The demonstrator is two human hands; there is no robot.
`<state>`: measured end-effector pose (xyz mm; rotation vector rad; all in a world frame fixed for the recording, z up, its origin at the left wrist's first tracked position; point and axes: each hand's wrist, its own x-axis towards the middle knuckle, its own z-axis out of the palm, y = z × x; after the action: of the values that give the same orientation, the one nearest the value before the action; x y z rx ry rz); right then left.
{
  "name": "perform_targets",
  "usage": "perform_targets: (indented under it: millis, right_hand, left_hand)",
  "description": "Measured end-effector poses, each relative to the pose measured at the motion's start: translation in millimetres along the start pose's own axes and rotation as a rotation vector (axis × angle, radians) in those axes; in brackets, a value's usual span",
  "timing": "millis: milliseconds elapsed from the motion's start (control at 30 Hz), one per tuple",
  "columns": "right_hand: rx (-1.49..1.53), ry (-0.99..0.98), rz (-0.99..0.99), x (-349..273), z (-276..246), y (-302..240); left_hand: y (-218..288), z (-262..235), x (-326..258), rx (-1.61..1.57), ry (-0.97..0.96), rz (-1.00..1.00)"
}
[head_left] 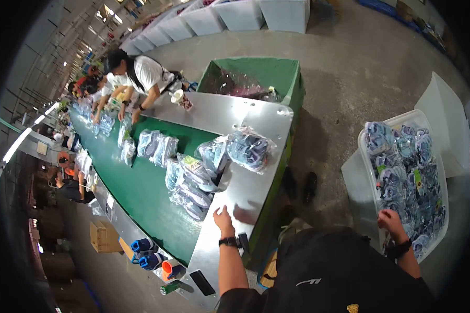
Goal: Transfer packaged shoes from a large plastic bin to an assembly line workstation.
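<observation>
My left hand (224, 223) hovers over the bare metal edge of the work table (243, 201), thumb and fingers apart, with nothing in it. Beyond it on the belt lie several pairs of shoes in clear plastic bags (190, 190), grey-blue in colour. One more bagged pair of shoes (249, 149) rests on the metal end plate. On the right, my right hand (392, 223) is beside the near rim of a white bin (368, 180) filled with bagged shoes (404, 172). Its fingers are curled in, and no object shows in them.
A green conveyor belt (115, 180) runs to the far left, where co-workers (149, 75) handle bags. Behind the table stands a green bin (292, 78) with plastic wrap. A phone (202, 282), an orange cup (169, 268), a green can (170, 287) and blue shoes (150, 260) lie nearby.
</observation>
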<state>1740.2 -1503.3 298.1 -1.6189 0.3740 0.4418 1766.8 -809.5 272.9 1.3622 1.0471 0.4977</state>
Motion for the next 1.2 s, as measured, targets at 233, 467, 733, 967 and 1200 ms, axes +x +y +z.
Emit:
perform_targets:
  millis: [233,467,733,967,1200]
  right_hand:
    - [-0.592,-0.146,-0.36,70.8,174.0,-201.6]
    - [-0.793,-0.56,-0.683,170.8,426.9,-370.7]
    - [-0.696,-0.891,-0.477,243.2,702.5,-347.3]
    - [-0.726,-0.419,-0.753,291.8,790.9,-316.7]
    - [-1.177,-0.842,-0.698,225.0,819.9,-325.0]
  left_hand:
    - [97.4,-9.3,137.2,0.658,0.675,0.283]
    - [58.0,-140.1,218.8,0.296,0.546,0.07]
    - [66.5,-137.9,204.7,0.074,-0.028,-0.071]
    - [82.0,-144.0,162.3,0.078,0.248,0.082]
    - [76.3,-172.2,45.2,0.335,0.286,0.665]
